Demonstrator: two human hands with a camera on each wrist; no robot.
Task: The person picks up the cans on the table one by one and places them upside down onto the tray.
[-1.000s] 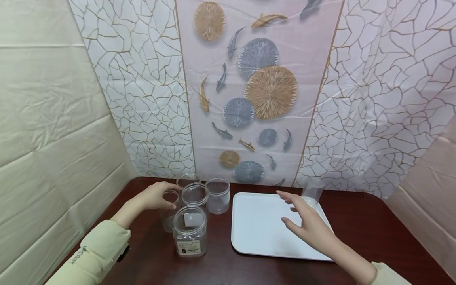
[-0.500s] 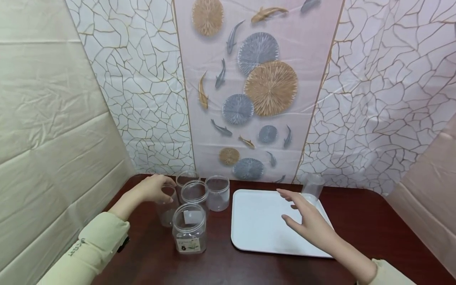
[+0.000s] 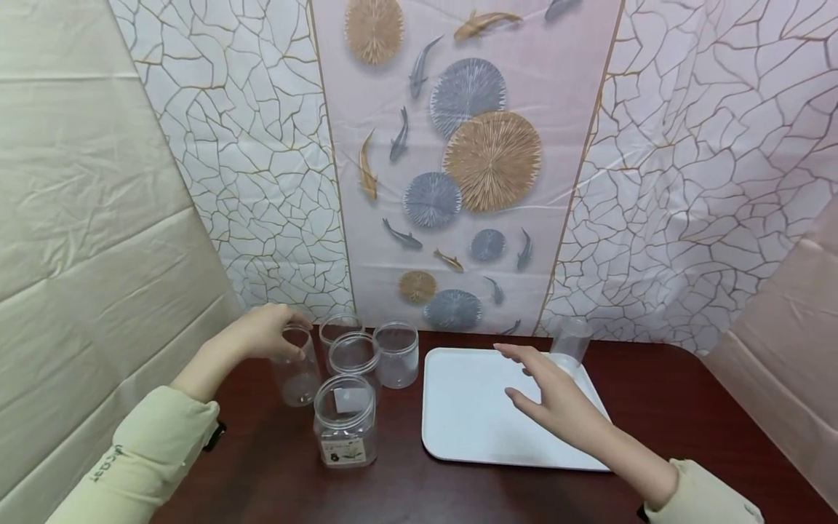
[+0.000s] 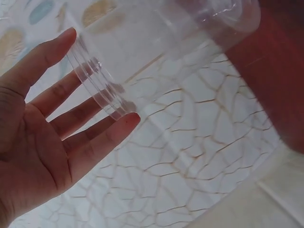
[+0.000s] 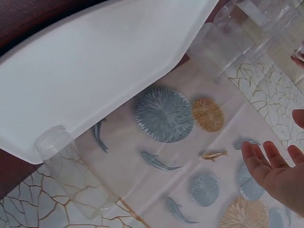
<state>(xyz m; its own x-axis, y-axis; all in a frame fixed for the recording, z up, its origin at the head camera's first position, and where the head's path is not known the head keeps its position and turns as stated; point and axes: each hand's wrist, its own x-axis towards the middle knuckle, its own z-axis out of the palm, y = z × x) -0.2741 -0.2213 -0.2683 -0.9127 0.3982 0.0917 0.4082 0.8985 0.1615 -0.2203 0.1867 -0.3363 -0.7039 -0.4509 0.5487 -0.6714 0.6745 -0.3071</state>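
My left hand [image 3: 262, 336] grips a tall clear plastic jar [image 3: 299, 380] from above, thumb and fingers spread round its rim. In the left wrist view, the fingertips lie along the ridged neck of that jar [image 4: 156, 52]. The jar stands upright left of a group of clear jars. Over the white tray [image 3: 458, 415] hovers my right hand [image 3: 553, 404], fingers extended and thumb apart, holding nothing. Another clear jar [image 3: 571, 339] is at the tray's far right corner.
Grouped left of the tray are a jar with a paper label [image 3: 345, 433], a middle jar [image 3: 354, 354], a back jar [image 3: 340, 326] and a jar nearer the tray [image 3: 397, 356]. A patterned cloth [image 3: 491, 160] hangs behind the dark red table [image 3: 419, 495].
My left hand has moved left with the tall jar, widening its gap from the other jars. The right hand keeps its pose over the tray; the head view has shifted slightly.
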